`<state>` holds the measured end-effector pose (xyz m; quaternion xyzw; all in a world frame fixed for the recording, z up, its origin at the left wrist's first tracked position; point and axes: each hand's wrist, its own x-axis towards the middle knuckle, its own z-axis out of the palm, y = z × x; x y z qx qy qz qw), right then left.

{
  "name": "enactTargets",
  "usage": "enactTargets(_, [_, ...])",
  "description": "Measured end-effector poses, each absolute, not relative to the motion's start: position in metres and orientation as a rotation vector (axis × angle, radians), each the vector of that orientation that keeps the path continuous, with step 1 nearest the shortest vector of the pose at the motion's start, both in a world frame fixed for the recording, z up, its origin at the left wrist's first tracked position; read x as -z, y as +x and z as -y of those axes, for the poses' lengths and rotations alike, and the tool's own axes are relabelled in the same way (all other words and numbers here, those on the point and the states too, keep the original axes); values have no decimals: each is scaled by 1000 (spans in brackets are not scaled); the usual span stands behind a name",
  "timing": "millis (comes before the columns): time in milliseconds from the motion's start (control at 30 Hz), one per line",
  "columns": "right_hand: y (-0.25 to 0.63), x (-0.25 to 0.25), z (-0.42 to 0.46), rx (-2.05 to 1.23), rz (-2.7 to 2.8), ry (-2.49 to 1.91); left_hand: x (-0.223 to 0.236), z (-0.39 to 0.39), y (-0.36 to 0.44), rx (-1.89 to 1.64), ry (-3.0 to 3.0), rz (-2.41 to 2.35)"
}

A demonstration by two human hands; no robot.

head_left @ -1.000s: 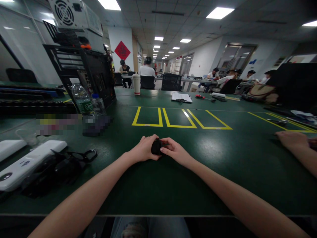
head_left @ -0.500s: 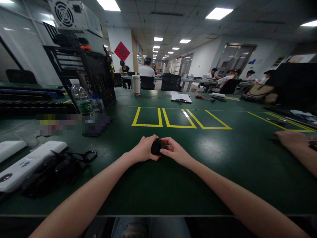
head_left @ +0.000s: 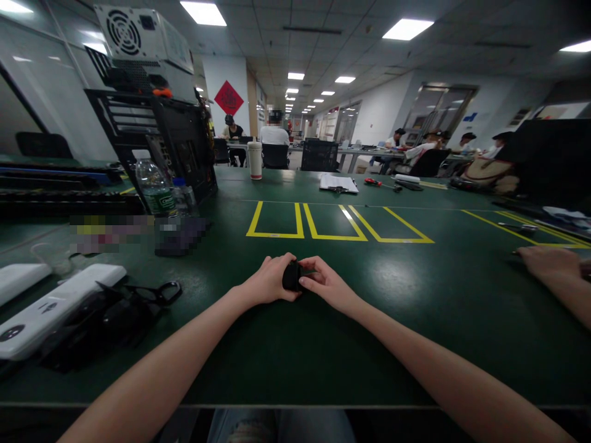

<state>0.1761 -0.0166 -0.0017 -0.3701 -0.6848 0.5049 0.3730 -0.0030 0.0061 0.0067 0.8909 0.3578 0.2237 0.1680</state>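
A small black object (head_left: 291, 276), rounded on its near side, is held between my two hands just above or on the green tabletop (head_left: 305, 351); its kind is not clear. My left hand (head_left: 271, 280) wraps around its left side, thumb below and fingers over the top. From the right, my right hand (head_left: 327, 283) pinches its edge with thumb and fingertips. Part of the object is hidden behind the fingers. Beyond the hands, yellow tape outlines (head_left: 335, 236) mark the table.
At left are a white power strip (head_left: 69, 301), black glasses (head_left: 159, 293), a water bottle (head_left: 154, 184) and a black computer case (head_left: 182, 144). Farther back stand a white cup (head_left: 255, 160), a clipboard (head_left: 338, 183) and a screwdriver (head_left: 373, 181). Another person's hand (head_left: 547, 261) rests at right.
The view has shifted very slightly. Both hands keep their hold on the black object, with hardly any visible movement.
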Motion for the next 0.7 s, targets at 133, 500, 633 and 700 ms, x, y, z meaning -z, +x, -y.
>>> enactTargets(133, [177,-1,18,-1347,1777,-949,-7,-6,-3,-644,2530,-1014])
enactTargets(500, [176,2,17,-1299,1746,-935,-6,-7,-2,-650,2540,-1029])
enactTargets(633, [178,-3,19,-1345,1764,-950,-6,-7,-2,-647,2529,-1026])
enactTargets(700, [178,-5,21,-1360,1780,-921,-7,-6,-2,-637,2530,-1035])
